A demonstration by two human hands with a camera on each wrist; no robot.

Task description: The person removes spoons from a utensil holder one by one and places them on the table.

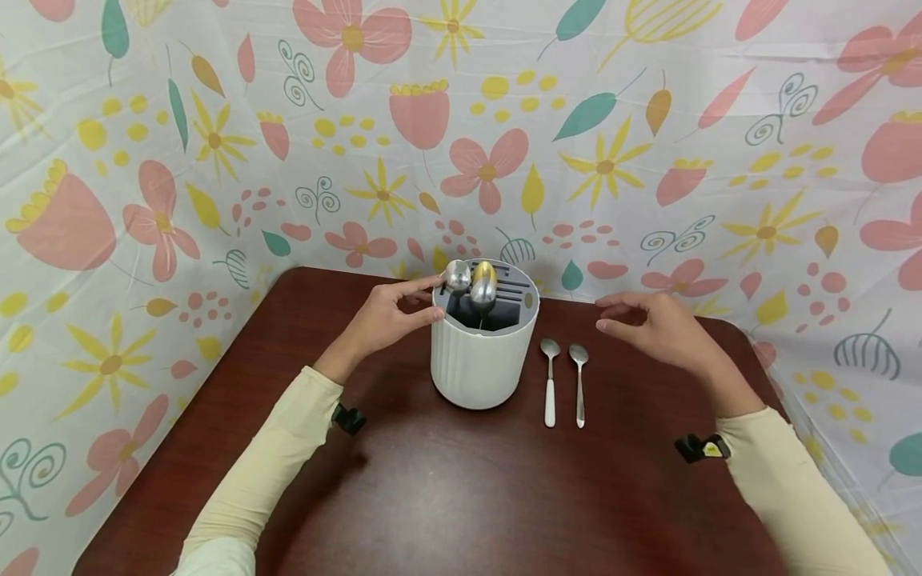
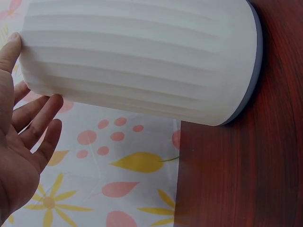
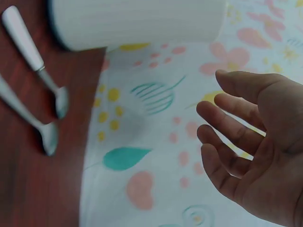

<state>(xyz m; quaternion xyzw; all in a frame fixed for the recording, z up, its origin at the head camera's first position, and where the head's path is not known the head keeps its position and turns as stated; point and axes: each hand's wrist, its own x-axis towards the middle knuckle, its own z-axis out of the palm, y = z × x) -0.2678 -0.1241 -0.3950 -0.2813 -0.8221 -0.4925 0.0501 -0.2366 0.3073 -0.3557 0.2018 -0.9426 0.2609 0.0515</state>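
A white ribbed utensil holder (image 1: 477, 368) with a dark grey slotted insert stands upright on the table. Two silver spoons, one at the left (image 1: 457, 276) and one in front (image 1: 483, 294), and a gold spoon (image 1: 485, 270) stick up from it, bowls uppermost. My left hand (image 1: 382, 322) touches the holder's left side near the rim, thumb and fingers fairly straight. To the right of the holder lie a white-handled spoon (image 1: 551, 398) and an all-metal spoon (image 1: 580, 388), side by side. Beyond their bowls, my right hand (image 1: 651, 330) hovers with loosely bent fingers, holding nothing.
The dark reddish-brown table (image 1: 425, 496) has rounded back corners. A white cloth with printed flowers (image 1: 605, 168) hangs close behind it and along both sides. Each wrist carries a small black camera mount, such as the left one (image 1: 349, 418).
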